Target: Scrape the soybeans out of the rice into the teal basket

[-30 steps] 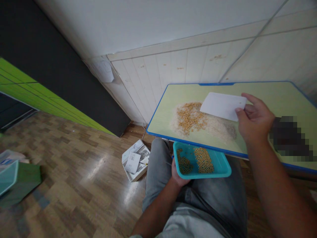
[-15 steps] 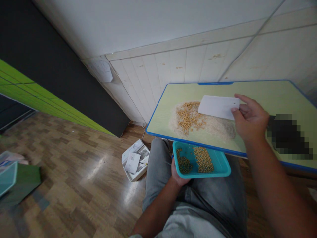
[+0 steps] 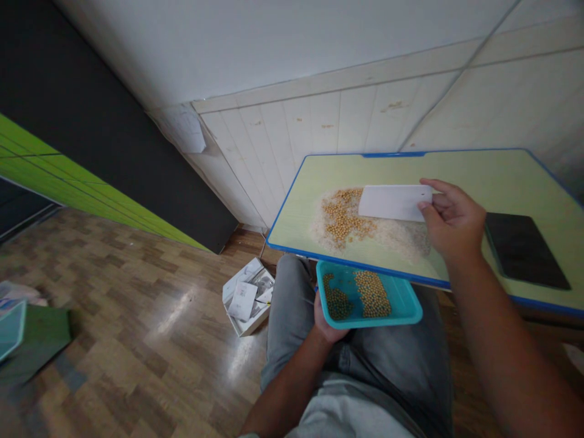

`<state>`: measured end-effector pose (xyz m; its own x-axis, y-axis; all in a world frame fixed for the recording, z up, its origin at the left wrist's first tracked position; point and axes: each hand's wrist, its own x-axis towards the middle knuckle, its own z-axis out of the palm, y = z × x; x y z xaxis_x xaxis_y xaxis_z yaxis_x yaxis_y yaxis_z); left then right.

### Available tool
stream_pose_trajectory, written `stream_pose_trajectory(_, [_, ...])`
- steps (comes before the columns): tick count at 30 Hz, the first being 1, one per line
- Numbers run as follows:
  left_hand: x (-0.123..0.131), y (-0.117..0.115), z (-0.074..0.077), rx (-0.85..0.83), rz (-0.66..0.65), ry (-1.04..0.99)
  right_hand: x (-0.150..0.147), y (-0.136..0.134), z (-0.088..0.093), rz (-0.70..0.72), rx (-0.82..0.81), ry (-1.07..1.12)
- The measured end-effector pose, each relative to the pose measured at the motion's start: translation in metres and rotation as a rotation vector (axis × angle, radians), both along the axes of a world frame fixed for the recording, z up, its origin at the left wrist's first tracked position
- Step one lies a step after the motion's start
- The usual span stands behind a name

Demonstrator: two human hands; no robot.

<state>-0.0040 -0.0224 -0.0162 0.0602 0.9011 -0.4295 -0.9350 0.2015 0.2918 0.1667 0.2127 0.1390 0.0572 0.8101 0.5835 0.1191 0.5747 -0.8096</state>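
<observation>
My right hand [image 3: 454,219] pinches the right end of a flat white plastic scraper [image 3: 395,202], a small hole near its held end. The scraper's left edge is over a pile of yellow soybeans [image 3: 340,222], mixed with pale rice-like grains [image 3: 406,236] on a light green table [image 3: 460,170]. Below the table's front edge, my left hand [image 3: 325,319] grips a turquoise plastic tray [image 3: 404,304] by its left side, over my lap. Inside the tray lie two groups of soybeans [image 3: 373,295]; the left group looks darker in shadow.
A dark tablet-like slab [image 3: 527,249] lies on the table's right part. On the wooden floor, an open white box [image 3: 246,298] holds papers and small items. A green bin [image 3: 41,334] stands at far left. The panelled wall [image 3: 314,128] runs behind the table.
My right hand and the scraper have moved slightly left and down, nearer the table's front. My left hand still holds the tray in much the same place.
</observation>
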Motion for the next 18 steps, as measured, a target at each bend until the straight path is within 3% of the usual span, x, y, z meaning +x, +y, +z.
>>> stream_pose_trajectory(4, [-0.0002, -0.0007, -0.0035, -0.007, 0.006, 0.002, 0.0006, 0.0008, -0.0004, -0.019, 0.003, -0.006])
stream_pose_trajectory(10, [-0.0017, -0.0012, -0.0057, -0.032, 0.011, -0.014, 0.0024, 0.0000, -0.0020, 0.094, -0.026, 0.024])
stream_pose_trajectory(18, [-0.0001, -0.0008, -0.0057, -0.022, 0.032, -0.039, 0.0014, -0.0012, 0.0009, 0.081, -0.024, 0.028])
